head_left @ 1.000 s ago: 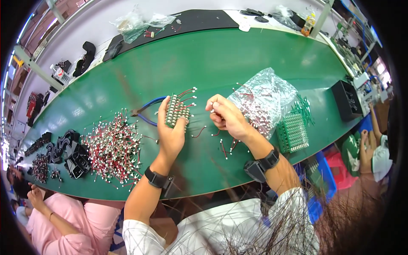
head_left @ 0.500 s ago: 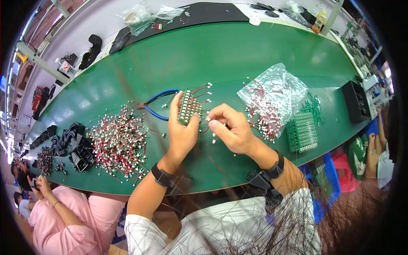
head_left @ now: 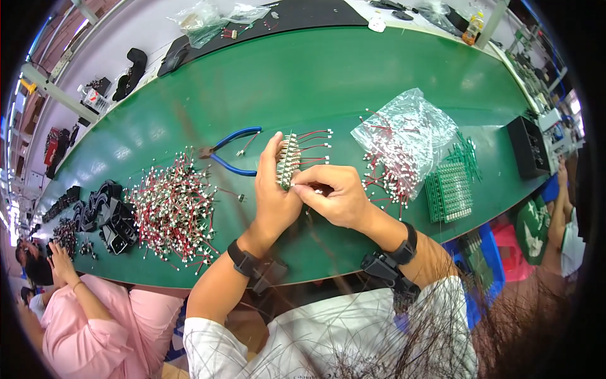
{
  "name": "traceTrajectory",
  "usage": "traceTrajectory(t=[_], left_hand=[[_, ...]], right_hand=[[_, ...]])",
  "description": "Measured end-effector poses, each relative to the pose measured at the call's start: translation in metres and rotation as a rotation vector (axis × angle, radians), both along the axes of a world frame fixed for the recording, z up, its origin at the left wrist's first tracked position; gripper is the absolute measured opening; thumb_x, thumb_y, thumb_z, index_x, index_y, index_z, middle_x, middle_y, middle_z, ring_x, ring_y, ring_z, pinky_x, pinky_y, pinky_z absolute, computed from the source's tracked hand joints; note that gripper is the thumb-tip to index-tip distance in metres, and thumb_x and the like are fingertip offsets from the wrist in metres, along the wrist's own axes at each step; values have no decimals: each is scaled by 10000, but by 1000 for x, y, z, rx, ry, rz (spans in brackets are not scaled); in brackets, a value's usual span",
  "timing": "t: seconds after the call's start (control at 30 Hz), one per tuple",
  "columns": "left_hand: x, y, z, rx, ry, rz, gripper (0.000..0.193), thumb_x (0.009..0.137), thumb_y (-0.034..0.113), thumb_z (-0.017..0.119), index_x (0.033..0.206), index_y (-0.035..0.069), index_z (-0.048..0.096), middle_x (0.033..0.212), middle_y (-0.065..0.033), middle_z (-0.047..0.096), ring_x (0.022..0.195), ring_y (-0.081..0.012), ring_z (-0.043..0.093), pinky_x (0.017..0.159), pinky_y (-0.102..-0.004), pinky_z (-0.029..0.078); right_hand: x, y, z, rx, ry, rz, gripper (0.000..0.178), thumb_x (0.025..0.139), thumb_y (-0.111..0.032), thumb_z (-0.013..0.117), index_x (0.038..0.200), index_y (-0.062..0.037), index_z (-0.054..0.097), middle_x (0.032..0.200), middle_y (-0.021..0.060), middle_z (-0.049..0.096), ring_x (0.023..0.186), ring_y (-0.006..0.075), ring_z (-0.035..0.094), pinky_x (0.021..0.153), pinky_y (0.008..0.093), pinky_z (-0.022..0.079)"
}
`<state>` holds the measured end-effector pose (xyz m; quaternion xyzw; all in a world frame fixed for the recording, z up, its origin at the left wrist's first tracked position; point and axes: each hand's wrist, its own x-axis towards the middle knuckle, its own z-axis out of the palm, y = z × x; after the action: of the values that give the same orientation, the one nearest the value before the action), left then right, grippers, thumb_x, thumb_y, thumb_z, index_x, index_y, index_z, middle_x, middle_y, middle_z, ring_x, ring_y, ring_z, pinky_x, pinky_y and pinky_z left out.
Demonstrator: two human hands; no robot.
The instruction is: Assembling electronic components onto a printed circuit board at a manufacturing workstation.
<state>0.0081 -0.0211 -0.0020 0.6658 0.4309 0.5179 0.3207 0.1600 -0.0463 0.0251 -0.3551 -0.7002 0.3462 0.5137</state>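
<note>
My left hand [head_left: 276,192] is closed around a green circuit board panel [head_left: 288,162] lined with white connectors, held up on edge. Several red-and-black wire leads with white plugs [head_left: 322,146] stick out from its right side. Fingertips of my right hand [head_left: 336,194] pinch a small wire lead against the panel's lower edge; its plug end is mostly hidden by the fingers. Just left of the panel lie blue-handled pliers [head_left: 235,169] with their handles spread. A large heap of wire leads [head_left: 172,211] lies to the left of my left hand.
Right of my hands, a clear plastic bag [head_left: 413,120] lies over more leads. Beyond it sit stacked green panels [head_left: 449,192], green strips [head_left: 466,158] and a black bin [head_left: 528,148]. Black device housings [head_left: 113,218] lie far left, near a person in pink [head_left: 113,316].
My right hand has moved left and now meets the panel's lower edge with the lead. The panel has shifted slightly right and turned more edge-on in my left hand.
</note>
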Motion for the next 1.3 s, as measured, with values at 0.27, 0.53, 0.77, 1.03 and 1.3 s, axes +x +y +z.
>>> traceTrajectory(t=[0.27,0.53,0.77,1.03,1.3], left_hand=[[-1,1,-2,100,18,-19,717,776,-30,659,1446,-1,404,1246,-218,576,1151,-359,593,995,-427,476],[0,2,0,193,121,17,717,762,-26,679,1432,-13,423,1246,-214,567,1115,-370,587,942,-422,489],[2,0,5,253,200,7,743,762,-4,694,1448,-22,410,1278,-227,555,1093,-380,603,912,-423,509],[3,-1,6,236,200,-2,753,767,8,702,1455,-27,399,1279,-241,563,1097,-395,612,907,-424,518],[2,0,1,244,200,10,739,801,43,679,1479,-14,392,1197,-206,626,1040,-331,651,899,-397,515]], right_hand=[[-2,1,1,126,-71,-91,100,862,-18,702,958,11,708,830,123,711,651,164,667,576,295,516],[-3,3,-5,252,-171,-157,99,868,-9,670,960,26,679,844,148,705,649,247,686,566,329,540],[-3,2,-7,285,-196,-177,87,857,2,667,939,32,669,831,134,702,620,237,680,546,319,540],[-6,-1,-5,209,-124,-179,45,865,-4,663,902,22,658,737,121,668,558,222,648,501,325,500],[-7,1,-8,300,-192,-195,45,853,4,661,893,23,657,750,115,675,558,227,652,497,321,506]])
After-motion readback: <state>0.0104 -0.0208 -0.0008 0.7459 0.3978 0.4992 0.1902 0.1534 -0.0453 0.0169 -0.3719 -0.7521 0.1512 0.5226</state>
